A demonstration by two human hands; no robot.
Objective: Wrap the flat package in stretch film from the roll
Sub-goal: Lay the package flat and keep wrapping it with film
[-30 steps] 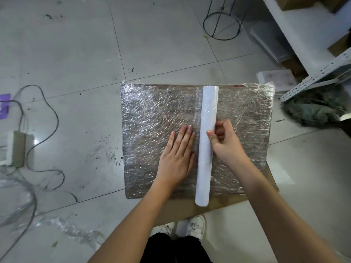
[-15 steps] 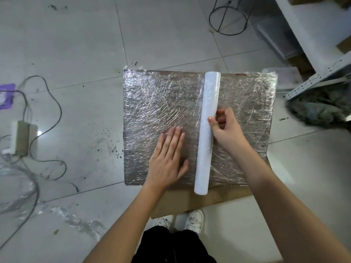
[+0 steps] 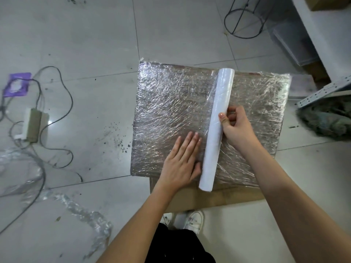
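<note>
- While the flat package [image 3: 171, 111] lies on the tiled floor [image 3: 85, 35], film-covered, the roll [image 3: 216, 130] rests across it.
- Right hand [image 3: 237, 130] grasps the roll at mid-length, thumb on top.
- Left hand [image 3: 182, 162], fingers straight, presses flat on the film just beside the roll.
- Cardboard [image 3: 218, 198] lies under the package's near edge.

Pale tiled floor [image 3: 171, 35] with a cardboard sheet [image 3: 218, 198] at its middle.

The film-wrapped flat package [image 3: 171, 111] rests on the cardboard. At nine o'clock lie a power strip [image 3: 32, 126], dark cables [image 3: 66, 103] and a purple scrap [image 3: 18, 84]; at seven, crumpled film [image 3: 85, 215]; at twelve, a wire stand [image 3: 245, 21]; at three, a greenish rag [image 3: 330, 118].
</note>
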